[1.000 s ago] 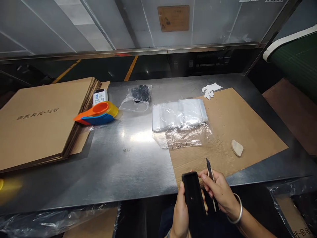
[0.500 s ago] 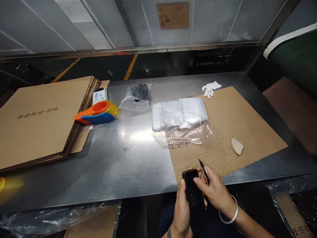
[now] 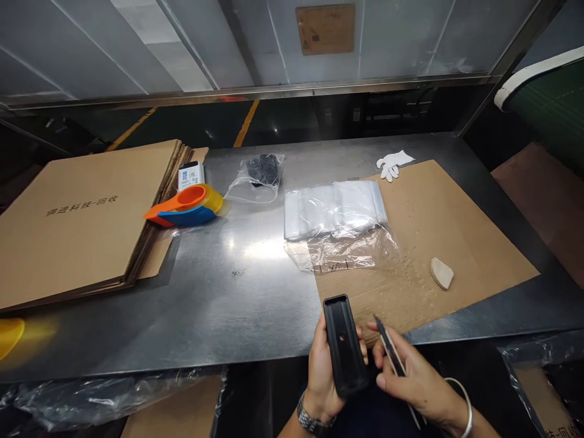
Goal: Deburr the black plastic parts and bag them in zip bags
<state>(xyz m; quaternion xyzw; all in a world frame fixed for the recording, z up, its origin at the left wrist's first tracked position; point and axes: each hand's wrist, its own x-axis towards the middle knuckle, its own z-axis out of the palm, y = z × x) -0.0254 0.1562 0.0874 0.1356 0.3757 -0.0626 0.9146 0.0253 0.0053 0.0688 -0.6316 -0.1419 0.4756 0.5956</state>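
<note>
My left hand (image 3: 319,371) grips a long black rectangular plastic case (image 3: 343,353) from the side and below, its hollow face with a raised rim turned up toward me. A small hole shows near its middle. Just right of the case, my right hand (image 3: 410,380) is closed around a slim, pointed knife-like tool (image 3: 391,351) with a dark tip and a silvery body. The tool points up and away and is apart from the case. Both hands are at the table's front edge, over the near corner of a flat cardboard sheet (image 3: 465,213).
Clear plastic bags (image 3: 335,210) lie beyond my hands. A beige pad (image 3: 441,273) and a white glove (image 3: 395,165) are on the right. Leftward are a bagged black item (image 3: 264,170), an orange-and-blue tape dispenser (image 3: 187,207), a white box (image 3: 190,175) and stacked cardboard (image 3: 86,225).
The black case has turned over from its flat side to its hollow side. My right hand with the tool has drawn away from it, rightward and down.
</note>
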